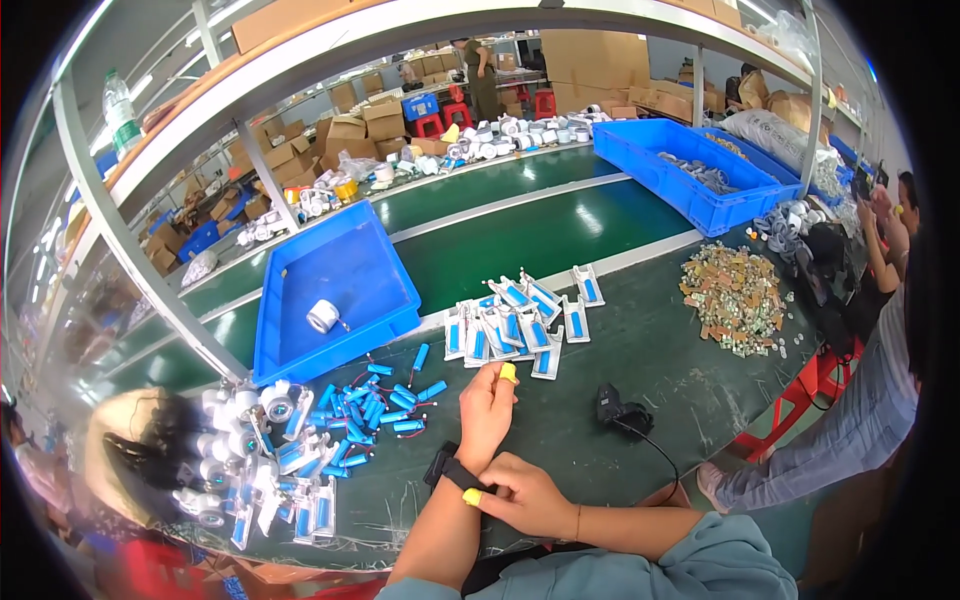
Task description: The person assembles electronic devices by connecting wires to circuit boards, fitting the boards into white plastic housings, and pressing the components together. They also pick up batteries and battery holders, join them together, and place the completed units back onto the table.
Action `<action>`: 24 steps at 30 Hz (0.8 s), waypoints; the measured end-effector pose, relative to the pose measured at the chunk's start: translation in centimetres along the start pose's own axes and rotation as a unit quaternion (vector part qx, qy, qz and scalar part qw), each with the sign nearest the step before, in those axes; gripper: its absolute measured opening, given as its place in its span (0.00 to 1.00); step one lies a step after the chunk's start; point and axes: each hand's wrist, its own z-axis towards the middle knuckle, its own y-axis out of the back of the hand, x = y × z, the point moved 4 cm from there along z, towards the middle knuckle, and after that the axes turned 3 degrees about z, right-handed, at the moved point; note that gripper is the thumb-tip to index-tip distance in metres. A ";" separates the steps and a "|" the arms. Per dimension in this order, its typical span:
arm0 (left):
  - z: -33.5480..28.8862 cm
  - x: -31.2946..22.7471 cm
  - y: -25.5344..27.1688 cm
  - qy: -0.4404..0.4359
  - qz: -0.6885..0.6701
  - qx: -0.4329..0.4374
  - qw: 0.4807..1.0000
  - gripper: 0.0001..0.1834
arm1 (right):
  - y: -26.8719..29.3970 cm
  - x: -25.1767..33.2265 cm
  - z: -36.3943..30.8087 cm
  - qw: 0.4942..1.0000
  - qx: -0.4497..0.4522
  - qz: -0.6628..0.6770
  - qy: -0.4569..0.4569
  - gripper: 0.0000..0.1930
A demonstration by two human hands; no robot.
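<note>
My left hand (487, 405) is raised over the green bench, loosely closed, with a yellow cover on the thumb; nothing shows in it, though most fingers are hidden. Around its wrist runs a black strap (462, 476) with a dark block on the outer side. My right hand (530, 497) reaches across and grips this strap, its thumb also in a yellow cover. Just beyond the left hand lies a heap of white plastic housings (515, 325) with blue cells in them. Loose blue cells with wires (375, 410) are spread to the left.
White round units and housings (265, 455) are piled at the near left. Behind them a blue tray (335, 265) holds one white part. A black device with a cable (622, 410) lies right, near a mound of small boards (733, 298). A person (880, 330) is at the far right.
</note>
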 end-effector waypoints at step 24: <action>-1.8 -1.1 -2.0 0.290 -0.448 0.135 0.835 0.18 | 6.4 -0.6 6.6 0.989 0.099 0.112 -0.014 0.13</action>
